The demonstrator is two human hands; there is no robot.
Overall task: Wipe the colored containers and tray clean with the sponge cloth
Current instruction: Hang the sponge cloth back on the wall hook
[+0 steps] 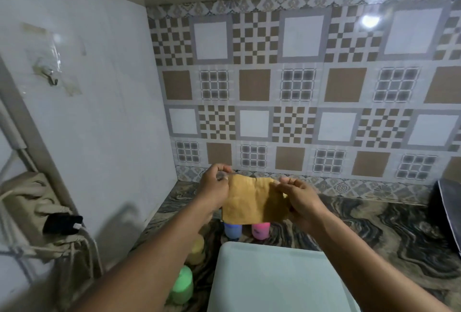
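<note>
Sponge cloth hung spread, my left hand and right hand pinching its upper corners; wiping seemed unstarted, next needing it lowered onto the tray.

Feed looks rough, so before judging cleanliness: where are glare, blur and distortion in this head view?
Head view: lamp glare on the glossy patterned wall tiles, upper right; wide-angle bending of the wall edges; the green plastic container, lower left, is blurred; the mustard-yellow sponge cloth, pinched by left hand and right hand, reads sharp, its right part shadowed.
</note>
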